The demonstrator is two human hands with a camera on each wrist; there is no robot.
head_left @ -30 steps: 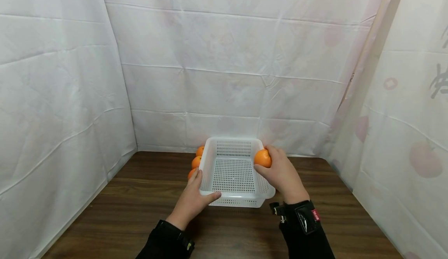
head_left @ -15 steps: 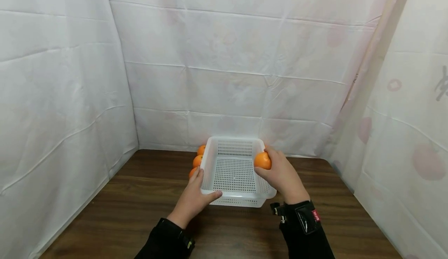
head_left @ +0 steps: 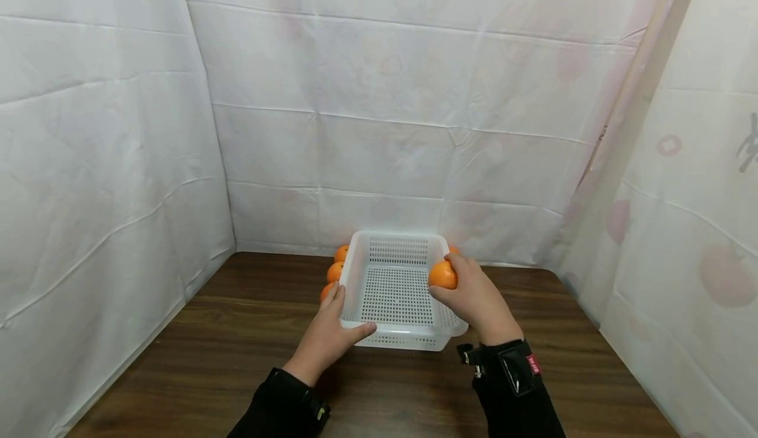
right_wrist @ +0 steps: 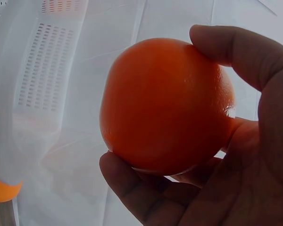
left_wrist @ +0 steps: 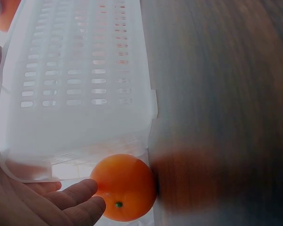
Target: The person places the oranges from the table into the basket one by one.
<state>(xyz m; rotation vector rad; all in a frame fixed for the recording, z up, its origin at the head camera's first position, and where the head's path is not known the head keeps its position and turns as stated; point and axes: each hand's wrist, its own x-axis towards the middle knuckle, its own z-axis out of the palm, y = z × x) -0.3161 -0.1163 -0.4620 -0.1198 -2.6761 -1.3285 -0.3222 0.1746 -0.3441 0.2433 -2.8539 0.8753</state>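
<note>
The basket (head_left: 408,330) stands upright on the table (head_left: 249,352), near the sheeting (head_left: 379,129). The left hand (head_left: 328,340) is spread over its near left corner, fingers lying straight along the side wall, thumb out over the near rim. The right hand (head_left: 476,296) pinches the held orange (head_left: 443,275) between thumb and fingers, at the basket's right rim; whether fruit and rim touch I cannot establish from where I stand.

Three row oranges (head_left: 335,272) show along the outside of the left wall. The left fingertips lie against or just beside the nearest; contact is not certain. A far orange (head_left: 453,250) shows past the right far corner, mostly hidden.

Progress, in my judgement: early. The basket is in place and steadied, and one fruit is in hand, not released. No orange is seen inside the basket. If filling it is the work, all visible fruit remains to be put in; any further fruit hidden behind the walls cannot be counted.
</note>
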